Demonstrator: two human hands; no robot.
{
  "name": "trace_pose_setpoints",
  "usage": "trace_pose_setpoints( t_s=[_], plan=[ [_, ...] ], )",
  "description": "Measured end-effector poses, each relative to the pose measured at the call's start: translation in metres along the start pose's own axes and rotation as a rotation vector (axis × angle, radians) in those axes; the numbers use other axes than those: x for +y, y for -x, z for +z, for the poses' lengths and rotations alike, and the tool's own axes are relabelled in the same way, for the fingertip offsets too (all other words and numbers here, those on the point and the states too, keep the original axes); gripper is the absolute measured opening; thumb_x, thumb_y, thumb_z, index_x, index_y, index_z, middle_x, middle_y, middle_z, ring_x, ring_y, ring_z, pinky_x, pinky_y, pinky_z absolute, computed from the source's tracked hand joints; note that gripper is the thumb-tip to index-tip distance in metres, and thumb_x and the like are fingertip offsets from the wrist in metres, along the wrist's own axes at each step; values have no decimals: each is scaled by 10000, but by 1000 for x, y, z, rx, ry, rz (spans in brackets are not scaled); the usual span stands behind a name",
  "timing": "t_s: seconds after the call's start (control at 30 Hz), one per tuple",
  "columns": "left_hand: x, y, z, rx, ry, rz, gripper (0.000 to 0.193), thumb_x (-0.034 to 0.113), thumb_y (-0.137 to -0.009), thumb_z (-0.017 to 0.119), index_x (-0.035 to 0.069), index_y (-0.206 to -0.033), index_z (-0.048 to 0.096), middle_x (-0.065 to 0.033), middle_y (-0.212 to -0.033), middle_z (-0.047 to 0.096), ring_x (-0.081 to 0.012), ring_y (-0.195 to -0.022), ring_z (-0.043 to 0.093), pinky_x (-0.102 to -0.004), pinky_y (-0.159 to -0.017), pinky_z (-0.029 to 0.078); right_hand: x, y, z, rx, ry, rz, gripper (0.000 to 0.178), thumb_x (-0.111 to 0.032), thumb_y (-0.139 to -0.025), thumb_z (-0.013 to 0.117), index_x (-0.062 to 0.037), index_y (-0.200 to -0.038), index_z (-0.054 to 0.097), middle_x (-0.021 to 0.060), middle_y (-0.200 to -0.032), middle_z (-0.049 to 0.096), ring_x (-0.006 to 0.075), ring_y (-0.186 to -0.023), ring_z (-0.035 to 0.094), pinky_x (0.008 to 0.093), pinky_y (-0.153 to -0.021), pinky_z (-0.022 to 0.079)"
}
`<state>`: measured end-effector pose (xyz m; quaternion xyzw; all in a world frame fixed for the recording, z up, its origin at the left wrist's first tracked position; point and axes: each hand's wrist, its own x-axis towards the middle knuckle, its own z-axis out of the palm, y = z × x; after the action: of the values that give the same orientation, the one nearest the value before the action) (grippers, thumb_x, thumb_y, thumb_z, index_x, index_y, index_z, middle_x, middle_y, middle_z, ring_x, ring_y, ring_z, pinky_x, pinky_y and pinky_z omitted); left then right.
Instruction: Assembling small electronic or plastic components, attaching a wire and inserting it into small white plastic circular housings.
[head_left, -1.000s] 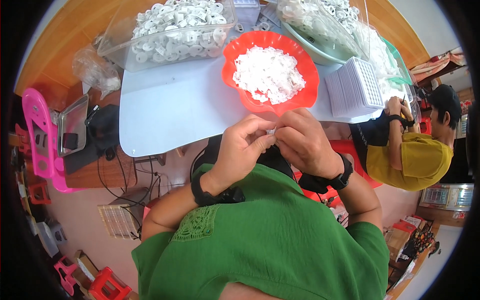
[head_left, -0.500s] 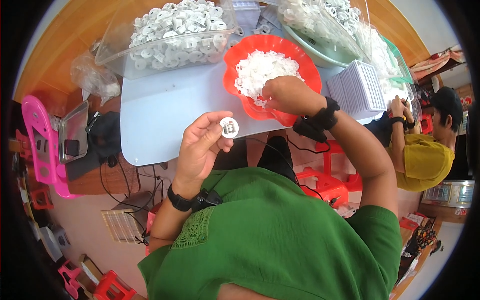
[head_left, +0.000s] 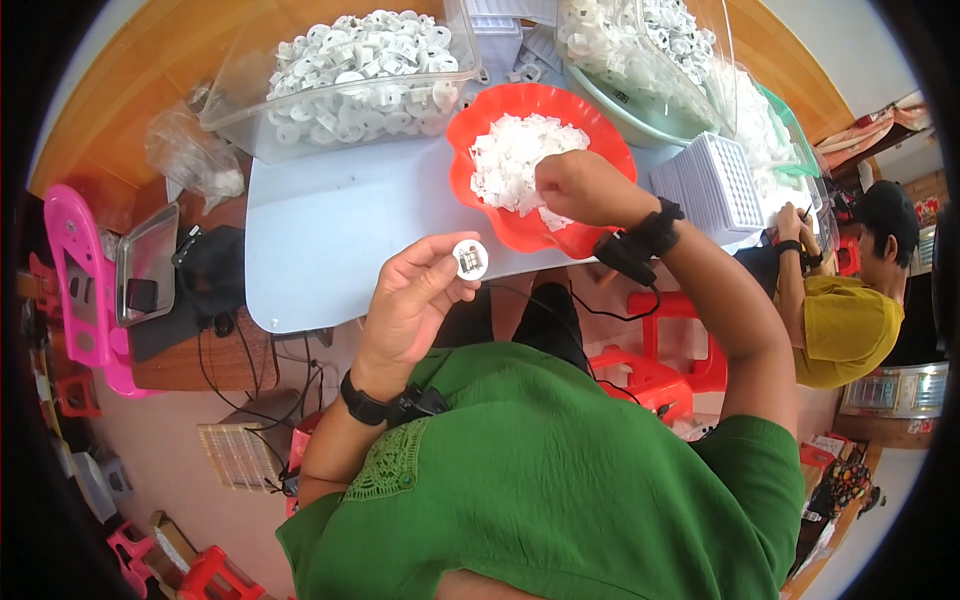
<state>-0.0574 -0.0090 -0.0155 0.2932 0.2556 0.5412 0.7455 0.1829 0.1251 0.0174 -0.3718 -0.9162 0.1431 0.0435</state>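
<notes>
Between the thumb and fingers of my left hand (head_left: 418,292) is a small round white plastic part (head_left: 470,260), its face with metal pieces turned up. It is held over the near edge of the table. My right hand (head_left: 588,188) is at the right side of a red scalloped bowl (head_left: 460,168), above a heap of small white translucent pieces (head_left: 510,160). Its fingers are curled in and pressed together, and whatever they pinch is hidden behind the hand.
A clear bin (head_left: 240,125) of white round parts stands at the back left. Behind the bowl are a pale green basin (head_left: 640,128) and another clear bin. Stacked white trays (head_left: 705,185) stand at the right. Beyond them a person in yellow (head_left: 850,320) works. Red stools (head_left: 650,385) stand below.
My left hand has shifted slightly right with the round part. My right hand has moved a little right and down over the bowl.
</notes>
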Motion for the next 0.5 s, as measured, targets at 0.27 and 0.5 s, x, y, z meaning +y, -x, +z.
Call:
trace_pose_setpoints(
  t_s=[0.27,0.5],
  plan=[
    [0,-8,16,-93,52,-53,274,85,-933,553,-22,-1184,579,-69,-984,648,-116,-835,617,-245,-721,514,-40,38,-43,102,-1221,334,40,15,-814,577,18,-851,592,93,-734,647,128,-584,630,234,-483,509],
    [-6,-17,37,-128,30,-71,298,104,-936,538,-54,-1188,560,-105,-987,638,-146,-805,606,-260,-697,512,-64,66,-43,192,-1353,360,91,-29,-865,553,9,-917,617,31,-708,609,93,-565,591,225,-509,500]
  ],
)
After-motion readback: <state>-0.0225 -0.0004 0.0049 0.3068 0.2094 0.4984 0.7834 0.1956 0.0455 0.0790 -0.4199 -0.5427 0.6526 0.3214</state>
